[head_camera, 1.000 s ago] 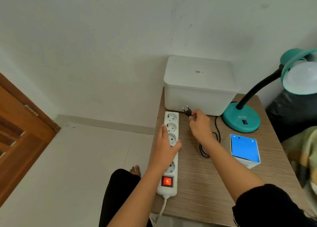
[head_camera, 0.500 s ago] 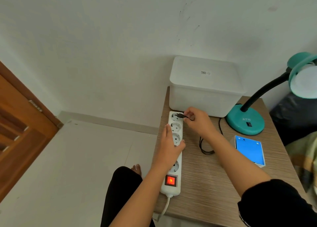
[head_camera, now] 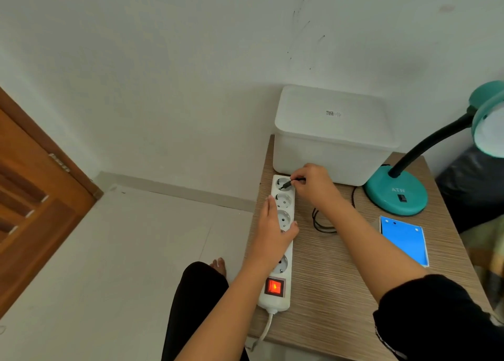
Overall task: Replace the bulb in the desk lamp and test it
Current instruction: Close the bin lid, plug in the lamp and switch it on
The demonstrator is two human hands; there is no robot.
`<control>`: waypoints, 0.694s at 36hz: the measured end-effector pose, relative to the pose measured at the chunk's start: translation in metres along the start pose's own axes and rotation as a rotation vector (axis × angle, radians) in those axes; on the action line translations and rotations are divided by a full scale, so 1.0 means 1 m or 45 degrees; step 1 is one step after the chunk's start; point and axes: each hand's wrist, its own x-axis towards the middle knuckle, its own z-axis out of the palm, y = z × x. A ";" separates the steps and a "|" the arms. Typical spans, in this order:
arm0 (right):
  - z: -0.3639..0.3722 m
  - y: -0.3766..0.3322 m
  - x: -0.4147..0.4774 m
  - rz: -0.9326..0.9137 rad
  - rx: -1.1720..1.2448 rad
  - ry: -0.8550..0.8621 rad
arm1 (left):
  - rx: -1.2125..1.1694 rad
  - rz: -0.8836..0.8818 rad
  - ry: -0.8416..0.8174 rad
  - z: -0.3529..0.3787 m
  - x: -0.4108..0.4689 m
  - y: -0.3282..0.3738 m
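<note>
The testing step is in hand: the bulb (head_camera: 491, 138) sits in the teal shade of the desk lamp (head_camera: 395, 194), unlit, at the right edge of view; the lamp's base stands on the bench (head_camera: 327, 292) just beside a white lidded box (head_camera: 332, 136); the right hand (head_camera: 313, 186) pinches the black plug (head_camera: 287, 184) between thumb and fingertips and holds it tilted at the farthest socket of the white power strip (head_camera: 276, 303); its pins are at the socket's mouth, though whether they have entered I cannot tell; the left hand (head_camera: 272, 232) lies flat on the middle of the strip, fingers straight, pressing it to the bench; the strip's rocker switch (head_camera: 274, 287) glows red, so I judge the strip live; the lamp's black cord (head_camera: 321, 224) lies in loose loops between strip and lamp base; a blue carton (head_camera: 405, 240) lies flat near the base. The next move, as I judge it, calls for squaring the plug to the socket and pushing it straight home while the left hand braces the strip against sliding; then the small lamp switch (head_camera: 402, 197) on the base needs pressing to see whether the bulb lights.
</note>
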 end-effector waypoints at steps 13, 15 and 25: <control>-0.002 -0.017 0.011 -0.065 -0.204 -0.106 | -0.035 -0.008 -0.010 0.000 0.002 0.000; -0.002 -0.017 0.012 -0.044 -0.208 -0.113 | -0.037 -0.004 -0.011 0.000 0.001 0.000; 0.007 -0.008 0.002 0.004 0.083 0.041 | -0.009 0.001 0.009 0.000 0.003 -0.001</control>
